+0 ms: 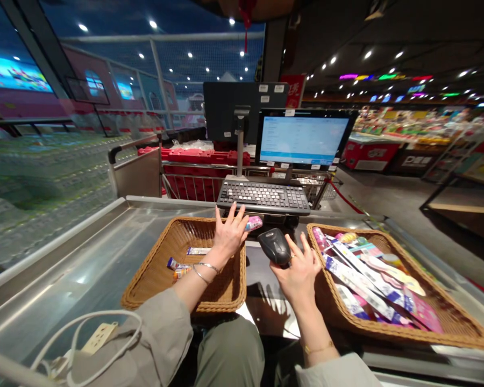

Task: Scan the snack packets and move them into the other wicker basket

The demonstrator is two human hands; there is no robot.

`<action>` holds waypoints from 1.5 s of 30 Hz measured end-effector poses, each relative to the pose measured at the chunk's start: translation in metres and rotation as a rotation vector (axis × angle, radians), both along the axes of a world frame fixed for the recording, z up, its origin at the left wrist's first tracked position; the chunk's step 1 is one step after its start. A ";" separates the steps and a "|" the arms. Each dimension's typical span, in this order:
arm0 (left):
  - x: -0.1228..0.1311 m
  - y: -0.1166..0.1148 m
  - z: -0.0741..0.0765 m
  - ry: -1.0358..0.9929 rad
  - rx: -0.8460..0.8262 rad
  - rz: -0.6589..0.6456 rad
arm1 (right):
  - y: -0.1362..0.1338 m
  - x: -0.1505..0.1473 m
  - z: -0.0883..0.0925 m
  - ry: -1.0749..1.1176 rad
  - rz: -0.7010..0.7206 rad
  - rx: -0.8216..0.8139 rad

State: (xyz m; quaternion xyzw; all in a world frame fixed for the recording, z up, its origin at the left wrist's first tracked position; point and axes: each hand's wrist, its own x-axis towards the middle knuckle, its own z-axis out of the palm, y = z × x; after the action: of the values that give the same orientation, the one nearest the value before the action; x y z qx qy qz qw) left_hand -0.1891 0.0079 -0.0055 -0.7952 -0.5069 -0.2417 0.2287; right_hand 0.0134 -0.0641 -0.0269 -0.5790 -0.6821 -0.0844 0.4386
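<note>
Pink packet (254, 222) pinched in left hand (228, 235), fingers fanned, beside scanner (275, 246) gripped by right hand (299, 271). Left basket (145, 279) holds few items, right basket (460, 322) many: judged early.

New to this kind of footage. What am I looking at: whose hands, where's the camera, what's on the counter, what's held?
One picture, taken from a camera on a person's head, looking down at their own two bare hands at a shop checkout. The left hand holds a small pink packet at its fingertips above the left basket, which has a few small packets in it. The right hand grips a black scanner. The right basket is full of long flat packs. Behind them are a keyboard and a lit screen. A white cable lies on the steel counter.
</note>
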 end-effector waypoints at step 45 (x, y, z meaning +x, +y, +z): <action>0.013 0.003 0.001 -0.011 0.047 -0.008 | 0.002 0.005 -0.004 -0.003 0.014 0.098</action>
State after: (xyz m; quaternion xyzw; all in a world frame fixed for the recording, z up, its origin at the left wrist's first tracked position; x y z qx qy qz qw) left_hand -0.1762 0.0104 -0.0045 -0.7901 -0.4993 -0.2590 0.2436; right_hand 0.0188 -0.0624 -0.0312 -0.5520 -0.6817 -0.1156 0.4660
